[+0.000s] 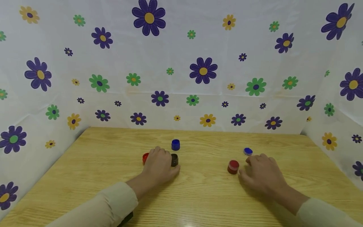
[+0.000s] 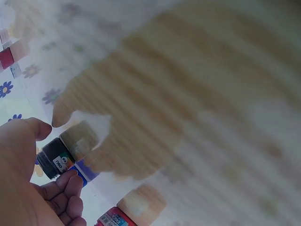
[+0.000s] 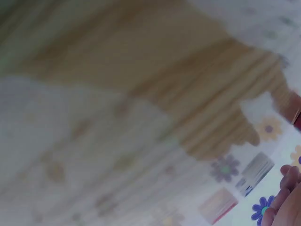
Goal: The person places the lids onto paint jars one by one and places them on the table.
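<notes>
My left hand (image 1: 159, 165) reaches over a small black paint jar (image 1: 174, 160), which lies between its thumb and fingers. In the left wrist view the thumb stands apart from the black jar (image 2: 55, 159), while the fingertips are close to its base. A red paint jar (image 1: 145, 158) is partly hidden behind that hand, and a blue paint jar (image 1: 175, 144) stands just beyond. My right hand (image 1: 263, 173) hovers low with fingers loosely bent, beside another red jar (image 1: 233, 167). A flat blue lid (image 1: 248, 151) lies beyond its fingertips. Whether it touches either is unclear.
The wooden table (image 1: 198, 195) has a glossy surface that throws reflections. White flower-printed cloth (image 1: 175, 47) closes off the back and both sides. A dark object (image 1: 126, 219) shows partly under the left sleeve near the front edge.
</notes>
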A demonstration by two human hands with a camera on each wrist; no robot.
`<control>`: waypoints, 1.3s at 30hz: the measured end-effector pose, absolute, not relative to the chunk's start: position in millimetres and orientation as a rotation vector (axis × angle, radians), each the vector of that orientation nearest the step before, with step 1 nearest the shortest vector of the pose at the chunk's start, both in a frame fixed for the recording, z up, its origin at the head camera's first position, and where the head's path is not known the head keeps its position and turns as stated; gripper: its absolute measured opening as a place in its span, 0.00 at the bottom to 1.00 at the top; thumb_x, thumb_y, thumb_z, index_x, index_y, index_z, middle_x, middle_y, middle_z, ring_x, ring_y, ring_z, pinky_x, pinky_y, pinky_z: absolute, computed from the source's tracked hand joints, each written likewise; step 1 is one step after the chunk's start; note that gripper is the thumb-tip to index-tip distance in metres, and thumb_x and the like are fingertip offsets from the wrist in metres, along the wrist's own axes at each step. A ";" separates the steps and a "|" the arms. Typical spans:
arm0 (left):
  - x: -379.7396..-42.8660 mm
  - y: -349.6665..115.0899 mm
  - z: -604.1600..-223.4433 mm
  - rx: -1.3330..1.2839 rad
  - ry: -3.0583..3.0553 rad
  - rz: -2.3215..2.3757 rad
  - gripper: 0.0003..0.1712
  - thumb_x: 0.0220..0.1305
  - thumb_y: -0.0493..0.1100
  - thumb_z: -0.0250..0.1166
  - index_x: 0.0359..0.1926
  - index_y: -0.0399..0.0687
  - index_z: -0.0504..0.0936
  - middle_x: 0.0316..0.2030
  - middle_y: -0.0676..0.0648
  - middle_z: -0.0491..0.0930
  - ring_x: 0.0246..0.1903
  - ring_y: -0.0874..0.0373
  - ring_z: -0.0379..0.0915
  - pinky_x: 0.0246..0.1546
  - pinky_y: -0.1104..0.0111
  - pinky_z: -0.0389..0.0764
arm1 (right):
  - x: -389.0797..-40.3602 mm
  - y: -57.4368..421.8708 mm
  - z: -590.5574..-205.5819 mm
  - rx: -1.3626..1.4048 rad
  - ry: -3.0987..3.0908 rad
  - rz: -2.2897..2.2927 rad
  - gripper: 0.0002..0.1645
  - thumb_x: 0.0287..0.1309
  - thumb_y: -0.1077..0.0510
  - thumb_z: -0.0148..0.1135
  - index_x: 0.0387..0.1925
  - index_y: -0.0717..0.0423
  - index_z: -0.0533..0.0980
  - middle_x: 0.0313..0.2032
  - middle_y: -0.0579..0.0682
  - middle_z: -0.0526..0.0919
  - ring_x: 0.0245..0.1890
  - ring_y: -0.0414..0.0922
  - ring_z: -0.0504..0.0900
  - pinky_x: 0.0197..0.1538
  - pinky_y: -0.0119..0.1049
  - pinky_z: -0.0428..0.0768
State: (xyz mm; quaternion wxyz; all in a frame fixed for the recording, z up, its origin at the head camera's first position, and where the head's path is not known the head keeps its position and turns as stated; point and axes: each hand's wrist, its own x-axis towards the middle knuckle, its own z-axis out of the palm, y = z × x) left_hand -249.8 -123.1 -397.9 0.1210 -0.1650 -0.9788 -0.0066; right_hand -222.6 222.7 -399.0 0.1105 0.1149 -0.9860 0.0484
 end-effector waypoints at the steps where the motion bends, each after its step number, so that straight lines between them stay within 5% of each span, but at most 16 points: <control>1: -250.4 -123.0 -398.0 -0.481 -2.863 -0.025 0.28 0.60 0.62 0.63 0.21 0.42 0.72 0.22 0.47 0.73 0.29 0.50 0.67 0.39 0.58 0.71 | -222.8 225.2 -399.4 0.320 -2.904 0.151 0.27 0.60 0.41 0.59 0.46 0.61 0.79 0.43 0.55 0.84 0.44 0.54 0.77 0.50 0.56 0.72; 8: -252.3 -121.5 -399.4 -0.475 -2.849 -0.035 0.27 0.60 0.61 0.63 0.20 0.43 0.72 0.21 0.48 0.71 0.27 0.52 0.64 0.40 0.58 0.72 | -225.9 240.4 -402.2 0.243 -2.905 0.106 0.28 0.64 0.44 0.53 0.49 0.65 0.78 0.44 0.59 0.83 0.42 0.55 0.75 0.46 0.55 0.68; 16: -254.6 -121.5 -398.8 -0.475 -2.859 -0.061 0.26 0.61 0.60 0.63 0.19 0.45 0.70 0.20 0.49 0.70 0.26 0.52 0.63 0.38 0.58 0.71 | -230.1 244.0 -404.1 0.220 -2.912 0.106 0.28 0.62 0.40 0.55 0.41 0.63 0.79 0.36 0.56 0.81 0.37 0.53 0.71 0.43 0.54 0.65; 39: -246.7 -122.1 -397.7 -0.539 -2.835 -0.146 0.23 0.58 0.58 0.64 0.21 0.44 0.72 0.22 0.49 0.73 0.28 0.53 0.64 0.39 0.58 0.71 | -224.8 237.9 -400.4 0.206 -2.937 0.233 0.26 0.58 0.41 0.63 0.38 0.61 0.82 0.36 0.54 0.84 0.36 0.50 0.72 0.42 0.51 0.64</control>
